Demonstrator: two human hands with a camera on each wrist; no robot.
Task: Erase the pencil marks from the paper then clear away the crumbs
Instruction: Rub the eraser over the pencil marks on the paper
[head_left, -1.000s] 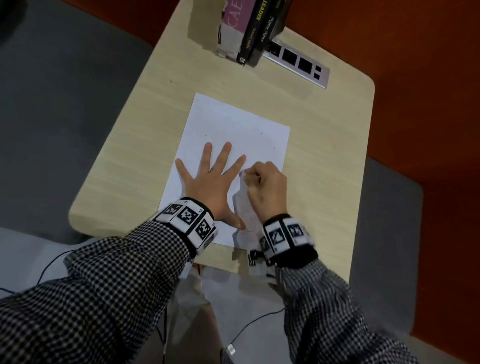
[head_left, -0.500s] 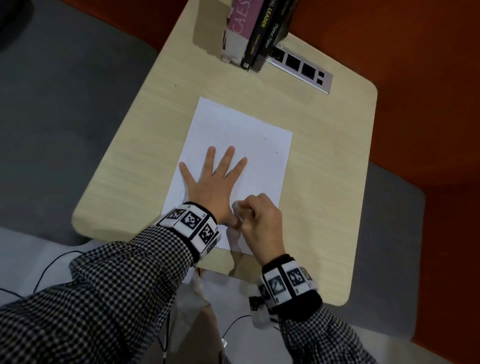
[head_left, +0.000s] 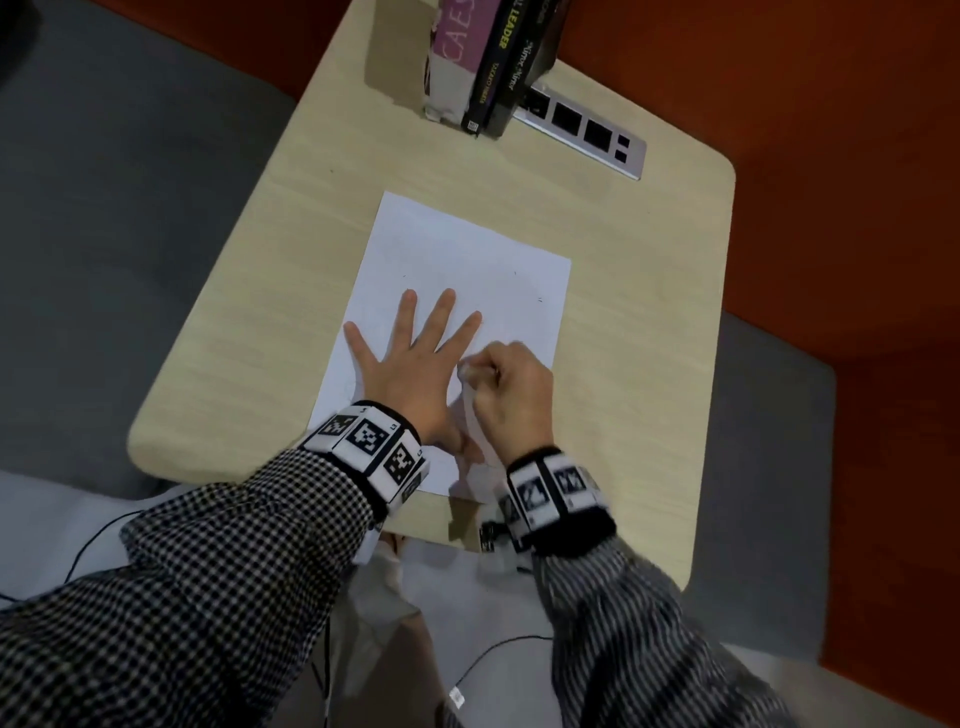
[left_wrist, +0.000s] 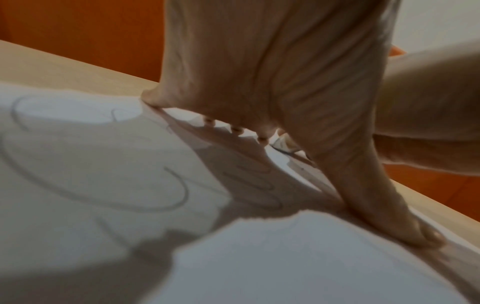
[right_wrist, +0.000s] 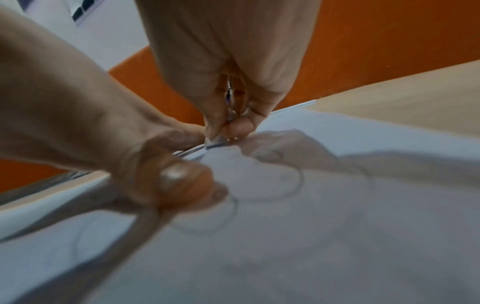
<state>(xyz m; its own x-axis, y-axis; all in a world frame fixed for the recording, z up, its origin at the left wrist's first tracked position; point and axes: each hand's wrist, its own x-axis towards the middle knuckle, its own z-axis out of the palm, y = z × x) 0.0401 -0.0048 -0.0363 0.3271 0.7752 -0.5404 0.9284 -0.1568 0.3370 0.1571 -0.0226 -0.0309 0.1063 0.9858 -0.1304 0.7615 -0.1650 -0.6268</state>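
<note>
A white sheet of paper (head_left: 470, 270) lies flat on a light wooden table (head_left: 639, 322), and everything here is placed against that sheet. The left hand (head_left: 415, 364) lies on its near half with fingers straight and spread, palm down, pressing the sheet to the table; it grasps nothing. In the left wrist view the fingertips (left_wrist: 262, 139) and the thumb touch the paper.

The right hand (head_left: 511, 389) sits on the sheet's near right part, just beside the left hand's thumb and forefinger. Its fingers are curled and pinch a small white eraser (right_wrist: 217, 139), whose tip meets the paper. The right wrist view shows the eraser only as a pale sliver between thumb and fingers, with a scrap of printing higher up in the grip; its shape is otherwise hidden.

Faint curved pencil marks (left_wrist: 166, 189) run across the paper under and near the left palm, and more loops (right_wrist: 285, 181) show just beside the eraser tip. A few tiny dark specks (head_left: 540, 299) lie on the sheet's far right part; whether they are crumbs or marks cannot be told.

Beyond the sheet's far edge, at the back of the table, stand several books (head_left: 488, 62), leaning together. Just to their right a silver socket strip (head_left: 587, 135) is set in the tabletop. Both wrists carry bands with black-and-white square markers (head_left: 371, 436), and checked sleeves (head_left: 208, 571) cover the arms.
</note>
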